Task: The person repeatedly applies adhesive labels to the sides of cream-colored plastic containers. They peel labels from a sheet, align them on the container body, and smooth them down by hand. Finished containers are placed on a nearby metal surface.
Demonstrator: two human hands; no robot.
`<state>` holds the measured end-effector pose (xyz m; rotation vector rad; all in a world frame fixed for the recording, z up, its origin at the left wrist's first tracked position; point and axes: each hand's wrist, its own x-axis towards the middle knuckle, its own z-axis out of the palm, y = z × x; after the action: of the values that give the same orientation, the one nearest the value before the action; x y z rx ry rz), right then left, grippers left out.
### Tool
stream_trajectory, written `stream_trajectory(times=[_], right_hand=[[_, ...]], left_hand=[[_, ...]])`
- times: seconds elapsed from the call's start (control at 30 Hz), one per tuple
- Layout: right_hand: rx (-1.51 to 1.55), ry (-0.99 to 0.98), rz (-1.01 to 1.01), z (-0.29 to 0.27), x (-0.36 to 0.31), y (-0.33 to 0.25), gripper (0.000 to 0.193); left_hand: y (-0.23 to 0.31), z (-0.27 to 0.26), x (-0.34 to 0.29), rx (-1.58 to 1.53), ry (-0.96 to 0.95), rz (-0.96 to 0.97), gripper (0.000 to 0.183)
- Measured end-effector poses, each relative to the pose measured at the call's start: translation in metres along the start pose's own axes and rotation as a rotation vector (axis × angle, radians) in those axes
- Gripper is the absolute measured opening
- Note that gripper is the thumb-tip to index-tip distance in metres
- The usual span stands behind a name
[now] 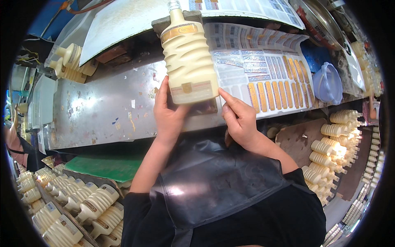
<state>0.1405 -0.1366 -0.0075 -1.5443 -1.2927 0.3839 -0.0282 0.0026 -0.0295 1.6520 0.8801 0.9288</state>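
Note:
A cream, ripple-sided bottle (191,61) leans back on a grey block (158,26), its neck pointing away from me. It has a gold label near the shoulder and a pale, gold-edged label near the base. My left hand (169,113) grips the bottle's lower left side, thumb under the base. My right hand (240,119) has its index finger stretched to the bottle's lower right corner, touching the label's end. Its other fingers are curled in, and what they hold, if anything, is hidden. Right of the bottle lie sheets of gold and silver stickers (279,82).
Several similar bottles (74,61) lie at the table's back left. Racks of bottles stand at lower left (96,201) and right (325,152). A lavender plastic basket (328,83) sits at the table's right end. A green board (107,166) is below the metal table (98,111). Another person (18,144) is at far left.

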Motion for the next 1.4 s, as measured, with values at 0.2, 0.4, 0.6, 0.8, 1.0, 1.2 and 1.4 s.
stream_trajectory(times=[0.2,0.4,0.6,0.8,1.0,1.2,1.4], right_hand=[[0.348,-0.033,0.335,-0.002,0.000,0.003,0.045],[0.516,-0.052,0.522,-0.001,0.005,-0.002,0.045],[0.572,-0.016,0.645,-0.002,0.008,-0.007,0.045],[0.456,-0.043,0.633,-0.004,0.009,-0.007,0.043],[0.502,-0.128,0.574,-0.006,0.035,-0.005,0.054],[0.399,-0.178,0.624,-0.001,0.056,-0.010,0.048],[0.386,-0.122,0.563,0.010,0.057,-0.001,0.044]], left_hand=[[0.003,0.008,-0.001,0.083,0.093,0.042,0.091],[0.010,0.002,0.000,0.321,0.146,0.232,0.087],[0.015,0.003,-0.001,0.341,0.152,0.285,0.087],[0.013,0.005,-0.001,0.304,0.160,0.291,0.085],[0.005,-0.012,0.001,0.015,0.042,0.126,0.068],[0.012,-0.006,0.008,-0.339,0.056,-0.113,0.056],[0.020,-0.001,0.008,-0.477,0.085,-0.185,0.053]])
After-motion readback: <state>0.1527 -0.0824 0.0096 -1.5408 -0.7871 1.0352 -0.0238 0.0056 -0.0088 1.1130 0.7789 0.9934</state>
